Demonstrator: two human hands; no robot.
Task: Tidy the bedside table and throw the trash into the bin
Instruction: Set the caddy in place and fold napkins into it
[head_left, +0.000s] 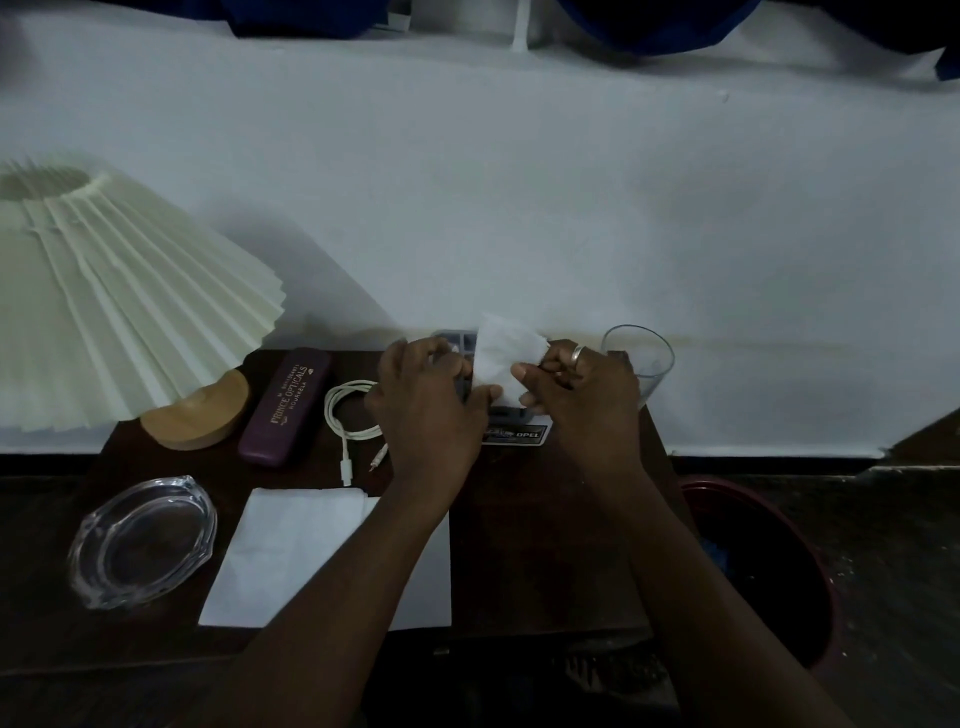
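The left hand (426, 410), fingers curled, pinches the left edge of a thin white paper tissue (506, 364). The right hand (587, 400) pinches its right edge, above the dark wooden bedside table (545, 519). A clear glass tumbler (639, 358) stands just right of those fingers, and a round dark red bin (753, 561) sits below right.

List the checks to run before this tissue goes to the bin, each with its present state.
1. Tissue gripped: ok; the left hand and right hand both pinch it.
2. Tissue free of the grey item beneath it: cannot tell.
3. Bin open and near: ok; it stands on the floor right of the table, with no lid.
4. Glass clear of the swing: not ok; it stands right beside the right hand.
5. Nothing else to bin: cannot tell; a white paper lies near the front edge.
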